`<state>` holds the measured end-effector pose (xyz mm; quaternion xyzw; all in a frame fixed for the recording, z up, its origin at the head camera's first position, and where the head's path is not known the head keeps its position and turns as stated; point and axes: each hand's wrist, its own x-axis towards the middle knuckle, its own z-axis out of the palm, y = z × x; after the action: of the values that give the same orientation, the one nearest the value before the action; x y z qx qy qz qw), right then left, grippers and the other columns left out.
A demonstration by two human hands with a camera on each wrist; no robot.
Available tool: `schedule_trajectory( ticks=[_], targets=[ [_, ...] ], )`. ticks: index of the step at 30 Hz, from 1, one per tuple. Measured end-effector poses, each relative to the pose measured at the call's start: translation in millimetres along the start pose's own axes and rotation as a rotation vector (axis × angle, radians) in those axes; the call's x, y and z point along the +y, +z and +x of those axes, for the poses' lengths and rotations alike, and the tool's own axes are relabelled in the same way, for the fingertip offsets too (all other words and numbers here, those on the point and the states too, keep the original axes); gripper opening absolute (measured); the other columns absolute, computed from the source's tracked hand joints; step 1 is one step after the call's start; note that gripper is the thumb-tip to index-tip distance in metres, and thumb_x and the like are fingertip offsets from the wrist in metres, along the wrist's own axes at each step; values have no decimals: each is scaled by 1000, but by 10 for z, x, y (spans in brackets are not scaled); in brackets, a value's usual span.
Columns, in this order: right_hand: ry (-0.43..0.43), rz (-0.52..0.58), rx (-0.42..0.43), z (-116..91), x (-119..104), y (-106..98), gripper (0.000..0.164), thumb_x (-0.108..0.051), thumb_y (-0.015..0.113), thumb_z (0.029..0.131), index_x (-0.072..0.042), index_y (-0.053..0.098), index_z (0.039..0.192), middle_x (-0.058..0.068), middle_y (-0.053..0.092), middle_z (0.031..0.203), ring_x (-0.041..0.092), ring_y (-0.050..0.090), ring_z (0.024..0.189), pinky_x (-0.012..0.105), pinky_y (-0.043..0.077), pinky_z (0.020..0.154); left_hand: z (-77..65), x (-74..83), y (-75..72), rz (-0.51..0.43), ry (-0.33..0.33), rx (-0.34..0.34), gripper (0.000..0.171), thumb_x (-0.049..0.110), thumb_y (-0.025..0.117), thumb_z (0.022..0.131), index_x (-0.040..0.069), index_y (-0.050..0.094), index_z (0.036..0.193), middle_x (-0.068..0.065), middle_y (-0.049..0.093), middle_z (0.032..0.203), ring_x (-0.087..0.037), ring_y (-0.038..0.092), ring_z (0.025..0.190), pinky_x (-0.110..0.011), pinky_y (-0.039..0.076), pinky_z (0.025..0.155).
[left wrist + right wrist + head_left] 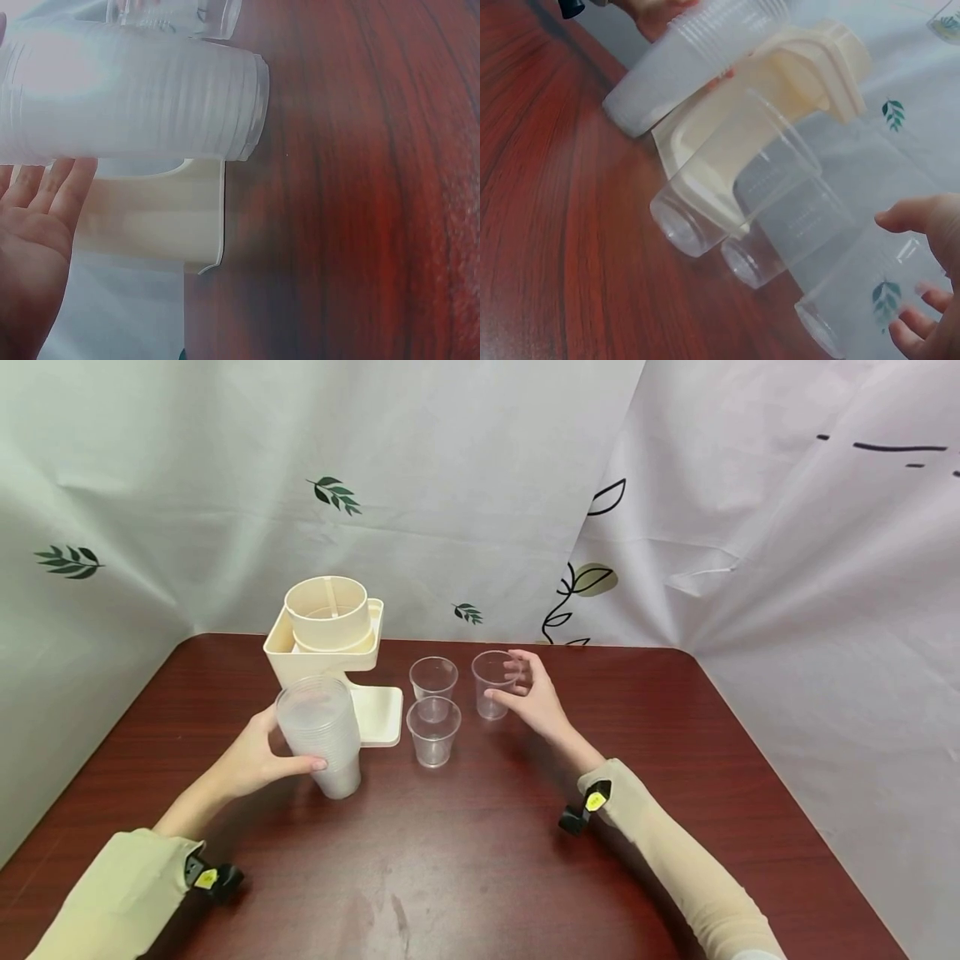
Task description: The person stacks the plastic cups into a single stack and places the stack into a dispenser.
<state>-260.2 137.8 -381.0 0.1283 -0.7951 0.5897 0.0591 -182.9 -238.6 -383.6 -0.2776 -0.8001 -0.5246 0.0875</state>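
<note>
My left hand [258,756] grips a tall stack of clear plastic cups [318,727], thumb across the near side and fingers round the far side. In the left wrist view the nested cups [142,94] lie across the fingers. My right hand [536,693] is at a single clear cup [491,687] on the table, thumb and fingers spread loosely around it. In the right wrist view a wide gap shows between thumb and fingers beside that cup [825,319]. Two more single cups stand to its left, a front cup [433,735] and a back cup [433,672].
A cream plastic stand [378,714] with a round holder [330,614] on top is behind the cup stack. The dark red wooden table [465,877] ends at a pale curtain [465,485] with leaf prints.
</note>
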Motion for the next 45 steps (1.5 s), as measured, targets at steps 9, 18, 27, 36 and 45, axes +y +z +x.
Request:
schedule_trajectory(
  ticks=[9,18,27,36,45],
  targets=[
    [-27,-42,41,-45,-148,-47,70,-7,78,77,-7,42,137,18,54,127,35,52,113,45,46,97,-10,8,14,-39,2,-2,82,-13,79,62,4,45,135,15,57,118,0,57,101,-11,47,83],
    [-95,-65,69,-74,-361,-63,71,-10,79,77,-9,41,137,14,55,126,27,51,119,42,45,96,-18,-1,12,-10,7,6,83,-11,80,61,2,45,135,16,57,118,1,55,103,-9,44,86],
    [-123,-47,82,-69,-576,-24,70,-10,79,77,-9,42,137,16,56,124,25,53,113,36,45,92,-13,-9,8,3,2,6,83,-9,81,61,2,45,135,16,57,118,1,55,103,-9,42,88],
    [-123,-36,63,-228,-1034,62,68,0,73,79,2,39,138,23,53,129,34,51,118,40,45,94,-13,-21,6,9,1,4,82,-9,81,62,1,45,135,16,57,118,1,54,104,-9,40,89],
    [-182,8,66,-87,-836,116,72,-6,77,78,-7,41,139,16,54,128,30,50,119,33,45,91,-15,-19,2,15,-10,-1,83,-8,81,63,4,45,136,16,57,119,1,54,104,-9,41,88]
  ],
)
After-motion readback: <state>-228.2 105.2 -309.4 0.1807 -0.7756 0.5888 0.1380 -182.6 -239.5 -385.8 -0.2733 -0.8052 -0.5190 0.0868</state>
